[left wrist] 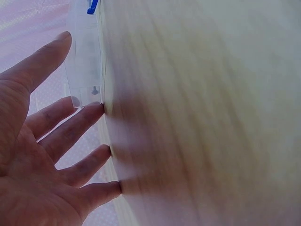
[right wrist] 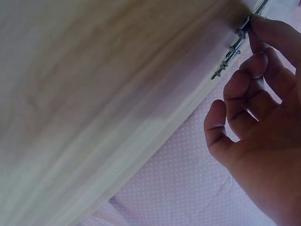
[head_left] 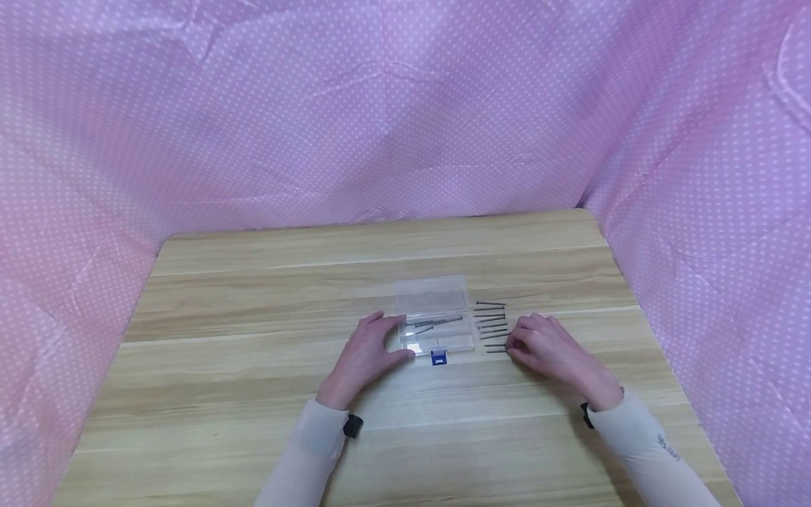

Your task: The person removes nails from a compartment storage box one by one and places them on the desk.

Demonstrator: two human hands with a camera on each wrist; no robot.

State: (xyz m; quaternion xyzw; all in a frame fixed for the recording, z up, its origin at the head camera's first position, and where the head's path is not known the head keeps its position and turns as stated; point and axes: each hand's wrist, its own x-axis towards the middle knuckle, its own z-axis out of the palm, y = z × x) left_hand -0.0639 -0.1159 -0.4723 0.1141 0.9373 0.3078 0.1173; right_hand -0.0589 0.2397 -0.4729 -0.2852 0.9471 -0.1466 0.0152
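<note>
At frame centre, my left hand (head_left: 367, 352) rests with straight fingers against the open clear box (head_left: 436, 320) on the bench (head_left: 253, 394). Just right of it, my right hand (head_left: 548, 348) pinches the nearest nail (head_left: 496, 350) in the row of nails (head_left: 491, 324). A loose pinch could let it roll away or scatter the row.

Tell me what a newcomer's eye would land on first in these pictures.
First, the clear plastic box lying open at the middle of the wooden table, a few nails inside and a blue clasp at its near edge. The left hand rests against its left side with straight fingers. To its right lies a row of loose nails, where the right hand pinches the nearest one.
</note>
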